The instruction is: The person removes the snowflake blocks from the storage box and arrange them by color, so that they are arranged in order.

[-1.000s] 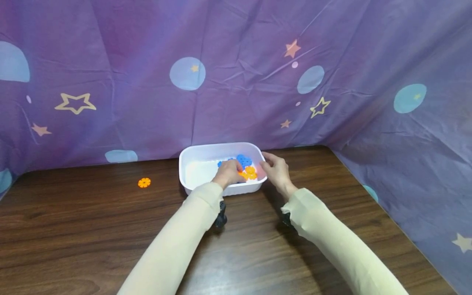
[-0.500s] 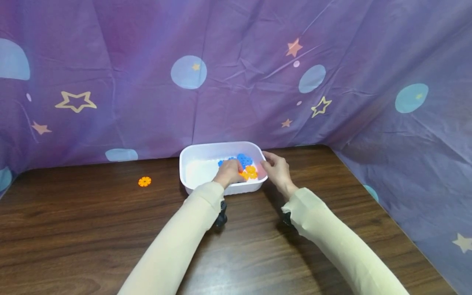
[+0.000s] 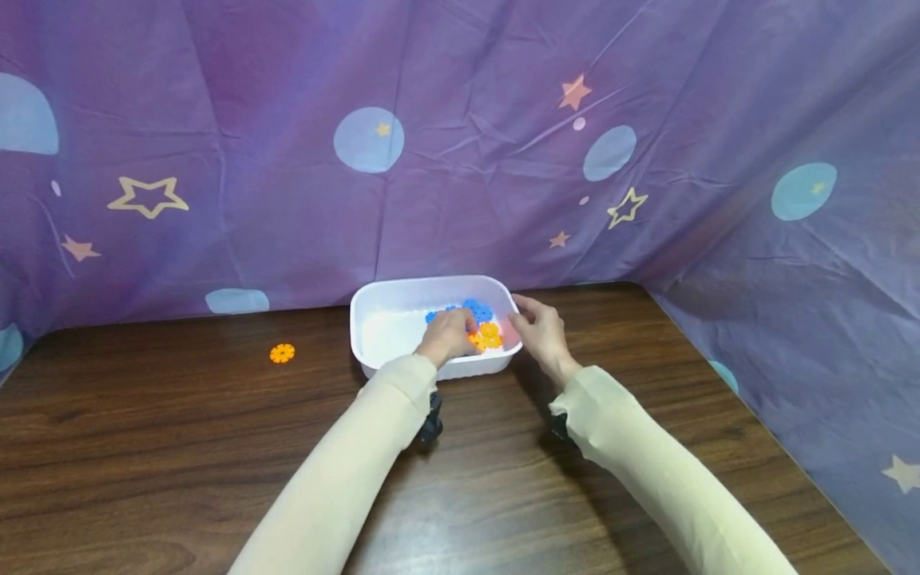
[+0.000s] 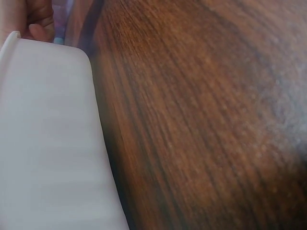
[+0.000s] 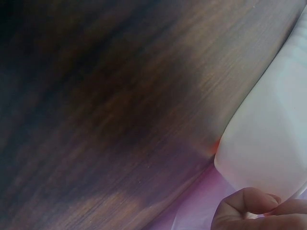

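Head view: a white tub (image 3: pixel 390 334) is parked toward the far side of the wood-grain table (image 3: pixel 180 455), with blue pieces (image 3: pixel 477 311) and orange pieces (image 3: pixel 491 337) bunched at its right end. The left hand (image 3: pixel 449 332) is dipped in over the near wall, just beside the orange ones; fingertips are hidden, so any pinch can't be told. The tub's right rim is pinched between thumb and fingers of the right hand (image 3: pixel 543 334). A loose orange disc (image 3: pixel 283 353) is seen well off to the left.
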A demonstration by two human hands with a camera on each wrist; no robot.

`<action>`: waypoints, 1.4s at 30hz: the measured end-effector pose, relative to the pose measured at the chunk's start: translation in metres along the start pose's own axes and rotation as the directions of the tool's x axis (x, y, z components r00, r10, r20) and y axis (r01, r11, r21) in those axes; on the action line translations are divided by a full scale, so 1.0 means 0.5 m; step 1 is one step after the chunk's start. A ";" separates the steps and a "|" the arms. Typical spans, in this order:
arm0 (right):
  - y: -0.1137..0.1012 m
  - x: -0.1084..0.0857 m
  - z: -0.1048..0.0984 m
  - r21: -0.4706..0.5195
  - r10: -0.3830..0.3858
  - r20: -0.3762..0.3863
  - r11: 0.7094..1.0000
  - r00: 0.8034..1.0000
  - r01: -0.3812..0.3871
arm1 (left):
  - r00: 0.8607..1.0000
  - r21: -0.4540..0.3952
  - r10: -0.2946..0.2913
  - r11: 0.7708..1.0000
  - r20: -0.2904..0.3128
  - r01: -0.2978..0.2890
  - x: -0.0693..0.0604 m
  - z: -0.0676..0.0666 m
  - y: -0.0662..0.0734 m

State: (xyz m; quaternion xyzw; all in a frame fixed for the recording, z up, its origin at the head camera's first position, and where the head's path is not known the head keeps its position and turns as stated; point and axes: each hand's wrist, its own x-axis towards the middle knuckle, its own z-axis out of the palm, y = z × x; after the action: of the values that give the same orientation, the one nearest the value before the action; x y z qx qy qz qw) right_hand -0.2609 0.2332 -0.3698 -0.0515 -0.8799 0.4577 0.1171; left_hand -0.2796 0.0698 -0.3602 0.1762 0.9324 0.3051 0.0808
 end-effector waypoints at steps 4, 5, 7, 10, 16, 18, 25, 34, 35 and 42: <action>-0.002 0.000 0.003 0.006 0.006 0.010 1.000 1.000 -0.006 | 1.000 -0.009 -0.010 1.000 -0.006 0.010 0.000 -0.002 -0.003; -0.002 0.000 0.004 0.007 0.006 0.013 1.000 1.000 -0.006 | 1.000 -0.010 -0.008 1.000 -0.011 0.008 -0.001 -0.002 -0.004; -0.002 0.000 0.007 0.013 0.005 0.015 1.000 1.000 -0.005 | 1.000 -0.027 -0.007 1.000 -0.019 0.007 -0.001 -0.003 -0.006; -0.002 -0.002 0.010 0.016 0.003 0.014 1.000 1.000 -0.003 | 1.000 -0.047 -0.003 0.999 -0.030 0.001 -0.003 -0.003 -0.011; 0.003 -0.006 0.018 0.015 0.001 0.008 1.000 1.000 -0.001 | 0.999 -0.096 -0.024 0.995 -0.038 0.021 -0.006 -0.003 -0.019; 0.003 -0.006 0.018 0.016 0.002 0.004 1.000 1.000 -0.002 | 0.998 -0.130 -0.043 0.991 -0.038 0.038 -0.007 -0.004 -0.020; 0.002 -0.005 0.010 0.014 -0.001 0.003 1.000 1.000 0.001 | 0.995 -0.282 -0.085 0.957 -0.047 0.068 -0.010 -0.025 -0.017; 0.003 0.001 0.001 0.022 0.007 0.007 1.000 1.000 -0.007 | 0.996 -0.370 -0.076 0.928 -0.043 0.054 -0.022 -0.063 -0.015; 0.003 0.002 0.001 0.023 0.005 0.007 1.000 1.000 -0.005 | 0.996 -0.387 -0.076 0.921 -0.039 0.056 -0.024 -0.066 -0.014; 0.002 0.003 0.001 0.010 -0.007 -0.002 1.000 1.000 0.007 | 0.996 -0.459 -0.067 0.888 -0.055 0.035 -0.036 -0.085 -0.013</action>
State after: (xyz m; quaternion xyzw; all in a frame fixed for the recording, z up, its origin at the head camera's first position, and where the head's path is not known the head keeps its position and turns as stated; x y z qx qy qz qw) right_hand -0.2624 0.2336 -0.3707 -0.0484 -0.8777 0.4615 0.1199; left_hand -0.2758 0.0351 -0.3291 0.1171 0.8409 0.5197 0.0957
